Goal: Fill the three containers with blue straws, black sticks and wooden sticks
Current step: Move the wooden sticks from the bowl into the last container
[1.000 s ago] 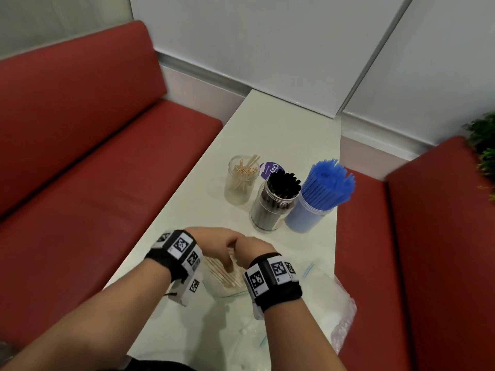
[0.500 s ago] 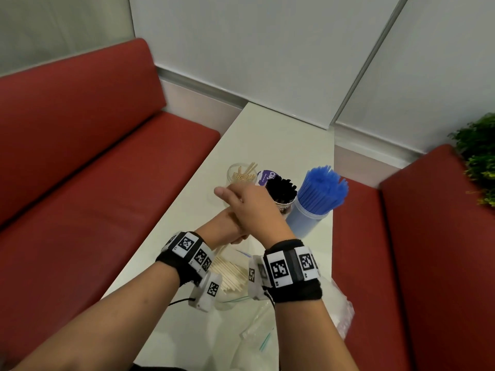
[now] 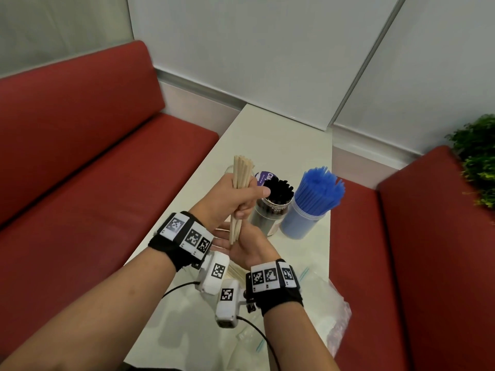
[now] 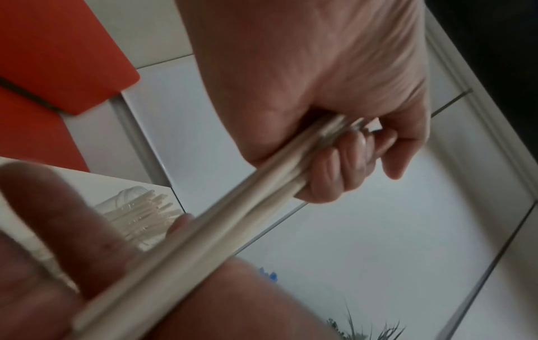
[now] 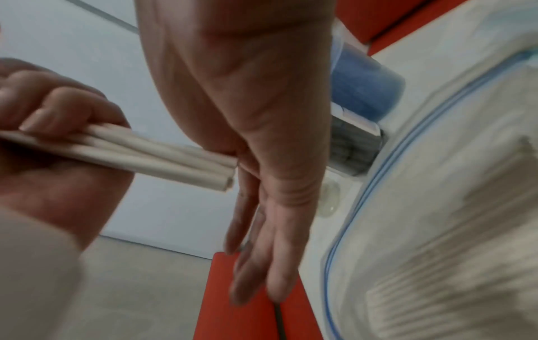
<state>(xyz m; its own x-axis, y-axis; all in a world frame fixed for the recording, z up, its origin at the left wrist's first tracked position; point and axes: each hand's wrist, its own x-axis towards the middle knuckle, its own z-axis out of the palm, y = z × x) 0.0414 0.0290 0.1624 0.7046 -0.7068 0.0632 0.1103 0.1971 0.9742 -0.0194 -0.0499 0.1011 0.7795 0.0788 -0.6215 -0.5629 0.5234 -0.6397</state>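
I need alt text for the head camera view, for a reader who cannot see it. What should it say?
A person's left hand grips a bundle of wooden sticks upright, their lower ends resting on the open right hand. On the white table behind stand a jar of black sticks and a container of blue straws, between red benches.

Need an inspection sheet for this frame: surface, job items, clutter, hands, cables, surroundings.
Surface: white table, narrow, between the seats.
Job's things: bundle of wooden sticks upright in the left hand; clear container of wooden sticks partly filled; jar of black sticks and tub of blue straws look full.
Clutter: zip bag with more wooden sticks; crumpled clear bags at the near edge.
Grips: left hand grips the bundle; right hand flat, palm against the bundle's lower ends.
Cables: black cable from the wrist cameras.
Surroundings: red benches on both sides, white wall panels, green plant.
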